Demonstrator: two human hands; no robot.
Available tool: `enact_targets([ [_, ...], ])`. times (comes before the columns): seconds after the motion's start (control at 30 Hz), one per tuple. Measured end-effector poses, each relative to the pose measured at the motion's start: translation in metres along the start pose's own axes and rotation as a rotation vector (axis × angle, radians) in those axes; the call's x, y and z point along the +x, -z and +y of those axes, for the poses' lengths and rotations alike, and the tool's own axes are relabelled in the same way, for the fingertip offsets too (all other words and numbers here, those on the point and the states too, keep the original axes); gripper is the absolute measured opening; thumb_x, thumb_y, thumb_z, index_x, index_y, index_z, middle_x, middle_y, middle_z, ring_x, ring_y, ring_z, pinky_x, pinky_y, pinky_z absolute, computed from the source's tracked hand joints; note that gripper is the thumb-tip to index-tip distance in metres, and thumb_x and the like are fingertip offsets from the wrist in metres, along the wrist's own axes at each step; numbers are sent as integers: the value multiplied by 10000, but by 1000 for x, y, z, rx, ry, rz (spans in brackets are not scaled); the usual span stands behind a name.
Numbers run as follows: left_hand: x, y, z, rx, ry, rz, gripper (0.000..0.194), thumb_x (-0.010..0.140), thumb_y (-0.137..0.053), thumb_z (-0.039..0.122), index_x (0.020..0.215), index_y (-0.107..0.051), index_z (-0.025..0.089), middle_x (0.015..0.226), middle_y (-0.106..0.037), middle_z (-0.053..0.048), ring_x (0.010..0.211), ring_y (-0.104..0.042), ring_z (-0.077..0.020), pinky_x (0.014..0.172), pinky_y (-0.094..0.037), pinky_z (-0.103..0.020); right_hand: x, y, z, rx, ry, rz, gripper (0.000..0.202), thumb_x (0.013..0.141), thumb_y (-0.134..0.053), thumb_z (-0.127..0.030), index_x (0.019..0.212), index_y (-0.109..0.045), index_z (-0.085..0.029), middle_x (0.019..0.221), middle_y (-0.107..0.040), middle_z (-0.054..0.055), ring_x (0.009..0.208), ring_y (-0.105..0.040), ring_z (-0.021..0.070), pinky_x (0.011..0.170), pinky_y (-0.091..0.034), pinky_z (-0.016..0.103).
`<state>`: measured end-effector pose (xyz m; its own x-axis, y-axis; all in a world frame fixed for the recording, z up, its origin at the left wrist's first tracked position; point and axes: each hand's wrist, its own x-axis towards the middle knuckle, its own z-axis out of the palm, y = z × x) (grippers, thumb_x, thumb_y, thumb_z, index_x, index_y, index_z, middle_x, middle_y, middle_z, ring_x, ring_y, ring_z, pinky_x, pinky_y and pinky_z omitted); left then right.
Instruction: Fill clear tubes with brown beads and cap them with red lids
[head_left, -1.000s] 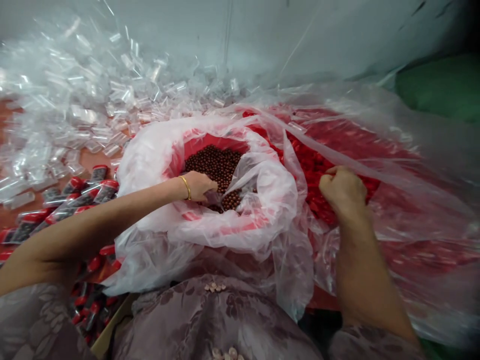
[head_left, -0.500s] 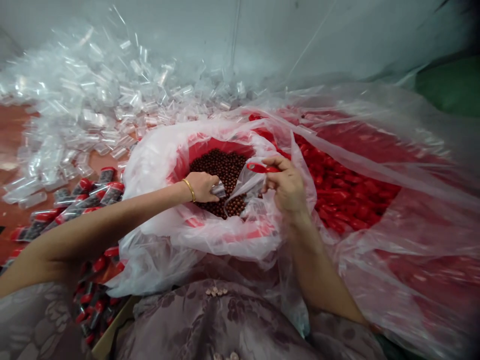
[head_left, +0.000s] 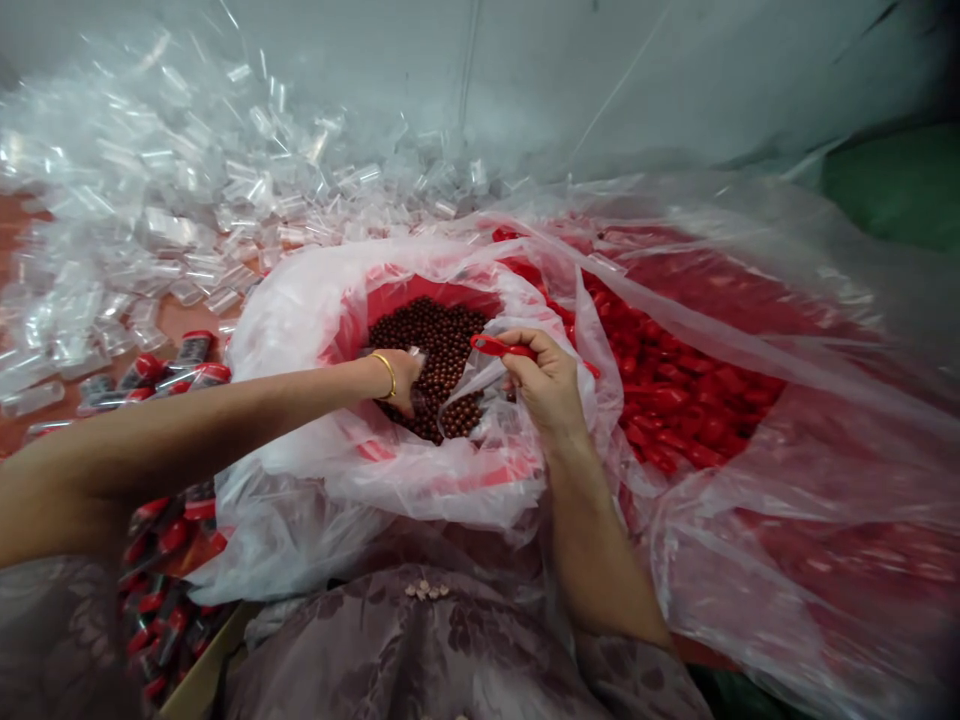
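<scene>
Small brown balls (head_left: 442, 335) fill the bottom of a red tub (head_left: 420, 287) lined with a white plastic bag (head_left: 281, 325). My left hand (head_left: 405, 385), with a gold bangle at the wrist, reaches down into the balls. Its fingers are closed around a clear plastic tube (head_left: 415, 352), of which only a small part shows. Over the tub's right side, my right hand (head_left: 551, 385) pinches a red plastic cap with a looped handle (head_left: 491, 346). A fold of clear plastic lies over the balls below it.
Many clear tubes (head_left: 172, 230) are heaped at the back left. Red-capped filled tubes (head_left: 196, 375) lie left of the tub, and more (head_left: 161, 620) sit lower left. A large clear plastic bag (head_left: 810, 450) of red caps (head_left: 675, 390) spreads along the right.
My left hand has turned and sunk a little into the balls, so the tube shows less. My right hand has shifted slightly left with the red cap. The view has moved a little.
</scene>
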<state>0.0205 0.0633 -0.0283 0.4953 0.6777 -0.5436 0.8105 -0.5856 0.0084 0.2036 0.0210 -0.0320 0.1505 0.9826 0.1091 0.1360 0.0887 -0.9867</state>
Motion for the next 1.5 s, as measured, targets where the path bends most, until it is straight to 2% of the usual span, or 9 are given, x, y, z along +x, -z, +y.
enact_targets([
  [0.27,36,5,17,-154,109,189,414,594,-733,312,933,-675,81,942,-690,-159,897,-663,-268,729,-523,-267,0,2,-1,7,49,6,169,656,-535,-203,807,-611,-211,653,-552,-47,438,-421,70,417,-358,226],
  [0.4,59,3,20,-323,129,452,398,725,-577,400,961,-635,85,954,-690,-68,914,-653,-202,734,-472,-202,0,4,0,41,30,-7,158,665,-541,-217,810,-601,-218,630,-543,-47,427,-421,78,404,-351,233],
  [0.5,67,5,15,-497,187,483,494,638,-681,463,980,-616,114,932,-691,-64,847,-653,-194,699,-490,-223,2,6,1,106,15,4,165,664,-543,-231,821,-594,-222,578,-510,-57,404,-398,79,402,-358,240],
  [0.63,54,17,4,-703,203,559,539,583,-752,477,1000,-619,162,944,-680,-45,842,-626,-182,717,-492,-256,5,7,2,206,22,21,162,665,-553,-235,827,-566,-225,489,-432,-85,394,-382,82,416,-374,234],
  [0.77,28,17,-4,-869,43,616,545,519,-794,488,922,-633,158,856,-667,-16,789,-597,-158,687,-473,-253,7,5,5,187,27,18,184,687,-560,-263,865,-523,-231,489,-467,-99,407,-422,85,430,-386,222],
  [0.9,8,8,1,-1270,-105,506,366,569,-797,368,750,-597,122,700,-622,17,663,-563,-99,654,-471,-232,7,1,4,118,15,-19,227,701,-587,-329,891,-526,-220,571,-534,-82,455,-459,80,463,-402,219],
  [1.1,-8,4,10,-1934,-154,174,240,704,-738,244,832,-577,120,684,-634,8,617,-603,-67,688,-523,-236,4,-2,5,-48,40,-101,324,752,-564,-415,973,-589,-180,667,-586,-37,492,-452,71,491,-371,223],
  [1.33,-5,-4,5,-1922,-359,65,452,528,-851,351,795,-583,104,673,-652,-11,608,-620,-102,625,-520,-243,3,-3,8,-29,64,-104,194,693,-604,-295,861,-577,-201,622,-522,-54,515,-446,77,488,-382,211],
  [1.5,-4,-6,6,-1804,-516,-57,496,525,-842,421,811,-580,111,712,-665,-21,630,-625,-107,617,-524,-243,-2,-1,-2,99,12,-265,375,630,-703,-277,991,-615,-225,886,-636,-5,663,-542,103,553,-453,226],
])
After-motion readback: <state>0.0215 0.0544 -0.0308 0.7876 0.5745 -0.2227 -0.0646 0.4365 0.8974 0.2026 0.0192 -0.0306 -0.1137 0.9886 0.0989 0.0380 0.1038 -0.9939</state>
